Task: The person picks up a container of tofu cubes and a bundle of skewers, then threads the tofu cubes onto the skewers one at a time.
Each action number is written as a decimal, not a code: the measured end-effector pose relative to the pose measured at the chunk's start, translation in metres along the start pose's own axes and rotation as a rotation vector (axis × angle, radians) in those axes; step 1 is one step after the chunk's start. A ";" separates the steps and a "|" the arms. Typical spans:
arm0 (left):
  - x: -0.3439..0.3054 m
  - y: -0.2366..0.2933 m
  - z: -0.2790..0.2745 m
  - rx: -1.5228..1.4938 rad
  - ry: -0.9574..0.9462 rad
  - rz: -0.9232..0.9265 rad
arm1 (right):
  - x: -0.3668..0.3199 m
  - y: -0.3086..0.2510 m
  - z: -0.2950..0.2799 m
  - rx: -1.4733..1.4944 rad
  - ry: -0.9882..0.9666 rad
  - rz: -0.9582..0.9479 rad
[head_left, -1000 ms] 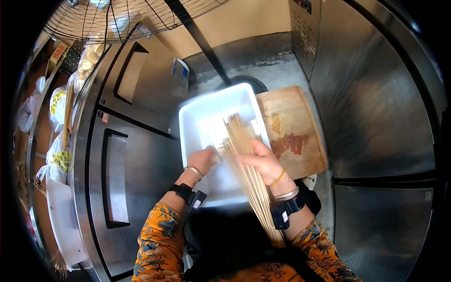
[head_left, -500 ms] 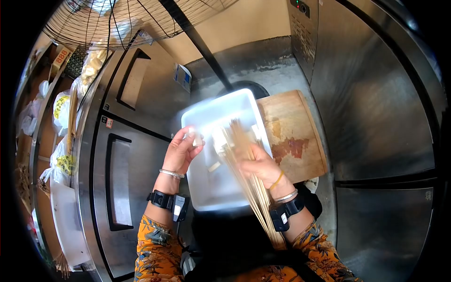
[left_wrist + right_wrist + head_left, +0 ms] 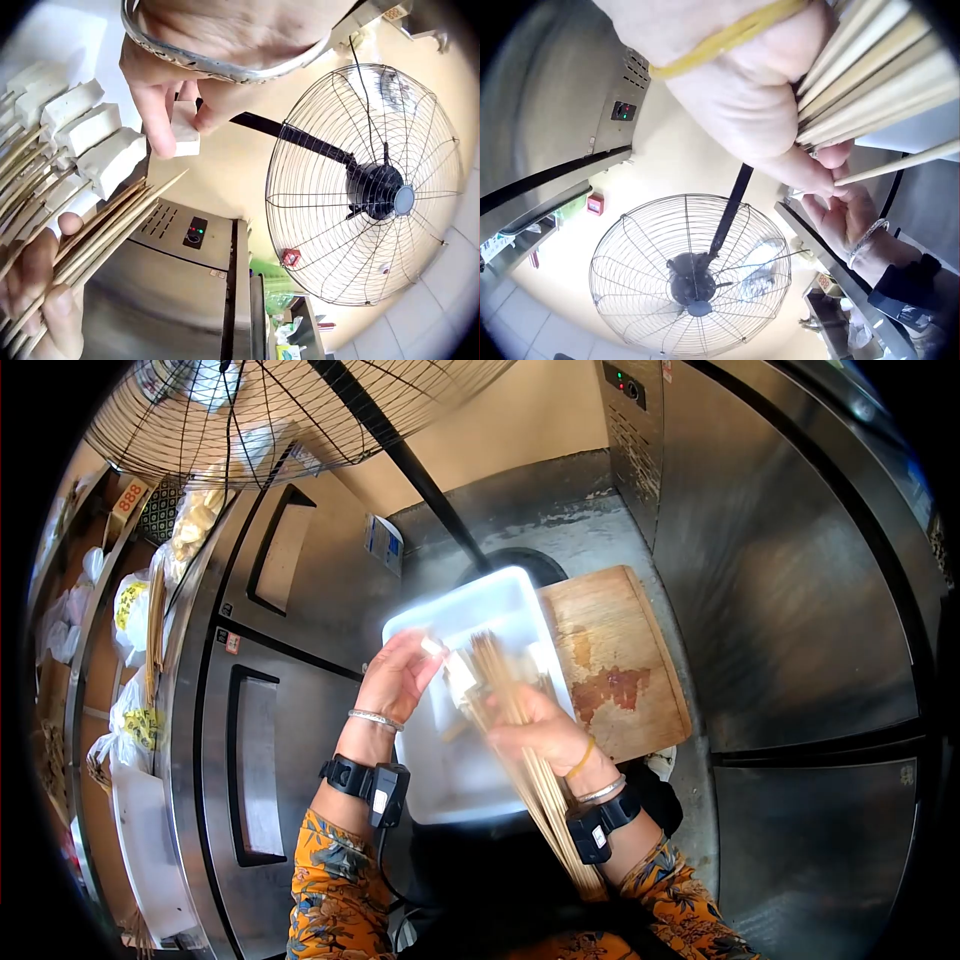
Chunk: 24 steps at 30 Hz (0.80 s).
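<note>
My left hand [image 3: 396, 678] pinches a small white tofu-like block [image 3: 185, 129] between thumb and fingers, close to the skewer points. In the head view, my right hand [image 3: 545, 730] grips a thick bundle of bamboo skewers [image 3: 562, 828]. The skewers slant up over the white tub [image 3: 430, 785], their lower ends toward my lap. Several skewers carry white blocks [image 3: 112, 161] on their ends, side by side in the left wrist view. Other skewer points in the bundle are bare. My right fingers [image 3: 64, 315] curl around the shafts.
A stained wooden board [image 3: 590, 615] lies right of the tub. A large wire-cage fan [image 3: 367, 199] stands ahead on a black pole. Steel cabinets [image 3: 800, 610] flank both sides, and a shelf with plastic bags [image 3: 135, 710] is at far left.
My left hand rose from inside the tub to its left side with a white block, then came closer to the skewer points. My right hand keeps its grip on the skewers.
</note>
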<state>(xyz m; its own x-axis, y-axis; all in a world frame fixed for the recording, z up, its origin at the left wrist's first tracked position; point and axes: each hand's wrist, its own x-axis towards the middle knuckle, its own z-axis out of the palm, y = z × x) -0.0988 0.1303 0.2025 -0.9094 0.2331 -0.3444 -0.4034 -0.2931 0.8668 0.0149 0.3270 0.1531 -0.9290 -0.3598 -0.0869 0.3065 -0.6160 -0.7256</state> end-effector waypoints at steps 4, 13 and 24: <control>-0.001 0.000 0.007 0.025 0.012 0.025 | 0.000 0.000 0.002 -0.011 0.018 -0.003; -0.012 0.001 0.018 0.233 0.015 0.135 | 0.003 0.007 -0.004 -0.116 0.032 0.026; -0.024 -0.010 0.025 0.516 -0.005 0.265 | 0.001 0.008 -0.003 -0.073 0.051 0.037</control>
<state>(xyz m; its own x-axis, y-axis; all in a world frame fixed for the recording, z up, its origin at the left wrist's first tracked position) -0.0700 0.1509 0.2111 -0.9715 0.2185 -0.0914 -0.0597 0.1476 0.9872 0.0154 0.3235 0.1448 -0.9274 -0.3438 -0.1477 0.3264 -0.5500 -0.7687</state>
